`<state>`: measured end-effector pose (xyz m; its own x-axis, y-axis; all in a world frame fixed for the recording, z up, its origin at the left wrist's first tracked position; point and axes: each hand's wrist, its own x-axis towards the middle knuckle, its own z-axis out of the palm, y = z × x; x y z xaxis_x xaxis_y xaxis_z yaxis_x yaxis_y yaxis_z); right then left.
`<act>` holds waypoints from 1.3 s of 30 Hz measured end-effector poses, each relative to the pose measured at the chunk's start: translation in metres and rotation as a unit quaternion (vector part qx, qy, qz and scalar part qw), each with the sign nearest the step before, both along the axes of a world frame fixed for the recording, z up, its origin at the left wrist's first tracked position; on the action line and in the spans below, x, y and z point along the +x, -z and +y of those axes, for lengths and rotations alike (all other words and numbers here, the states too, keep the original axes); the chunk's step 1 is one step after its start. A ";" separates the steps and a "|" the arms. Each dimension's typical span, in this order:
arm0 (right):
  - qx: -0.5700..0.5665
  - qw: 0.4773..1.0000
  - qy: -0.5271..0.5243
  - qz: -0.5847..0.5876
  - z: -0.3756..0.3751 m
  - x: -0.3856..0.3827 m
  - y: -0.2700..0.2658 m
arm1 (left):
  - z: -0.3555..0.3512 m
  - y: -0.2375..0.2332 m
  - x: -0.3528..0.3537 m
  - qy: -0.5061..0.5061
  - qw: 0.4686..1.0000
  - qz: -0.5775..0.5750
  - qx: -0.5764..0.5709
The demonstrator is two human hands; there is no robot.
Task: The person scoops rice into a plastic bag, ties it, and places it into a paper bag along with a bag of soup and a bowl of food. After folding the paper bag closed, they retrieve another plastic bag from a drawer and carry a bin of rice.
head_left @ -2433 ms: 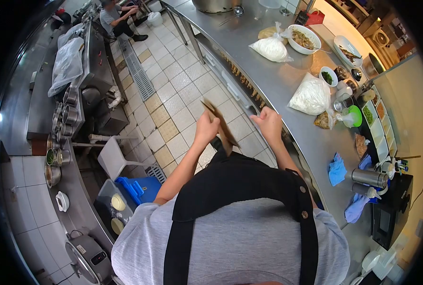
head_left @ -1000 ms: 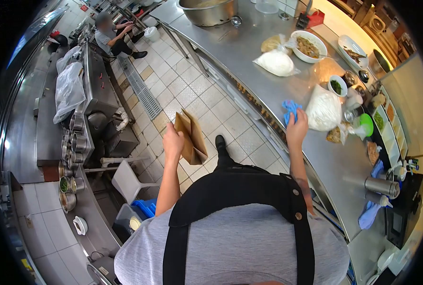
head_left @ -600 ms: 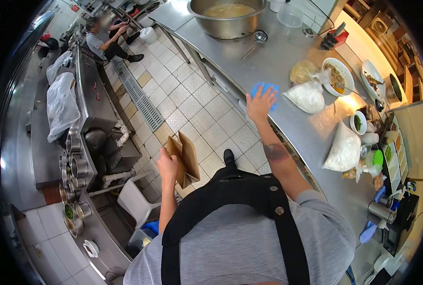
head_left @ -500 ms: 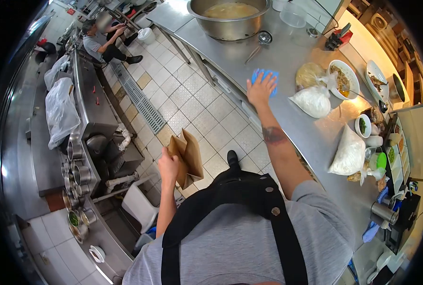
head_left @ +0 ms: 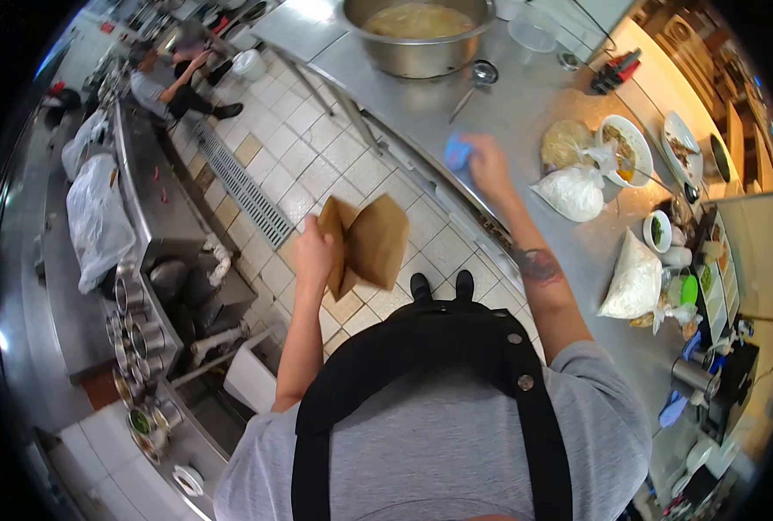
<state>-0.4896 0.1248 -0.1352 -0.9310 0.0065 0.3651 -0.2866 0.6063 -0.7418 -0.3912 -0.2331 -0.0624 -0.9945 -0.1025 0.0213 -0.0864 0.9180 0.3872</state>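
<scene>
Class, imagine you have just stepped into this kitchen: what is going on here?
The person wearing the camera stands beside a steel counter. Their left hand holds an open brown paper bag over the tiled floor, while their right hand has a blue cloth at the counter's edge. Farther along stands a large metal pot, with a ladle lying nearby. Across the room, another person sits low near a white bucket.

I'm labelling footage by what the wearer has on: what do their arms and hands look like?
Both the left hand and the right hand are bare, with no gloves visible. The grey sleeves are short. The right forearm bears a tattoo-like mark; no watch or bracelet shows.
</scene>
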 end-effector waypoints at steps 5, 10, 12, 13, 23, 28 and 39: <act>0.107 0.986 0.034 0.121 -0.004 -0.030 -0.096 | 0.029 -0.021 -0.011 -0.025 0.999 0.022 0.006; 0.072 0.864 -0.448 -0.217 -0.097 0.036 -0.138 | 0.073 -0.039 -0.005 0.004 0.997 0.063 0.034; 0.362 0.770 -0.483 -0.207 -0.137 0.040 -0.076 | 0.092 -0.049 -0.002 0.027 0.995 0.075 0.058; 0.431 0.748 -0.461 -0.204 -0.140 0.041 -0.040 | 0.103 -0.055 0.002 0.039 0.993 0.085 0.070; 0.457 0.818 -0.279 -0.211 -0.033 0.071 0.058 | 0.151 -0.117 0.053 0.150 0.951 0.156 0.220; 0.435 0.835 -0.267 -0.206 -0.064 0.070 0.060 | 0.129 -0.157 0.059 0.083 0.954 0.167 0.233; 0.377 0.872 -0.237 -0.206 -0.082 0.168 0.071 | 0.150 -0.142 0.067 0.187 0.973 0.053 0.127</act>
<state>-0.3214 0.0429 -0.2061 -0.8175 -0.5107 -0.2662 -0.4402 0.8522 -0.2829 -0.3244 -0.0835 0.0794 -0.9571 0.2501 0.1462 0.2871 0.7512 0.5944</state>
